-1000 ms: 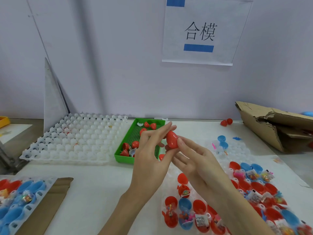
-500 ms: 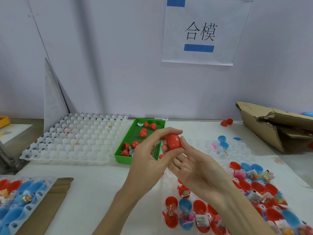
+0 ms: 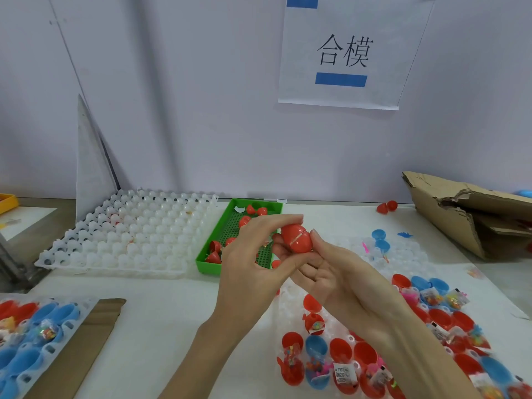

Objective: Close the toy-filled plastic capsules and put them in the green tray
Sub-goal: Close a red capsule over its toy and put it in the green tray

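A red egg-shaped capsule (image 3: 296,237), its two halves joined with a seam showing, is held in front of me above the table. My right hand (image 3: 342,280) cradles it with fingers and thumb curled around it. My left hand (image 3: 253,260) arches over it, fingertips on its top and thumb beneath. Behind the hands lies the green tray (image 3: 221,234) holding several closed red capsules. Open red and blue capsule halves with toy packets (image 3: 339,367) fill a clear holder tray at lower right.
A large white cavity tray (image 3: 129,234) sits left of the green tray. A second holder of blue and red halves (image 3: 28,335) lies on cardboard at lower left. A torn cardboard box (image 3: 472,214) stands at the right. Loose red capsule (image 3: 387,206) near the wall.
The capsule has turned from upright to lying more sideways between my hands. My left fingers curled over its top and both hands dropped slightly.
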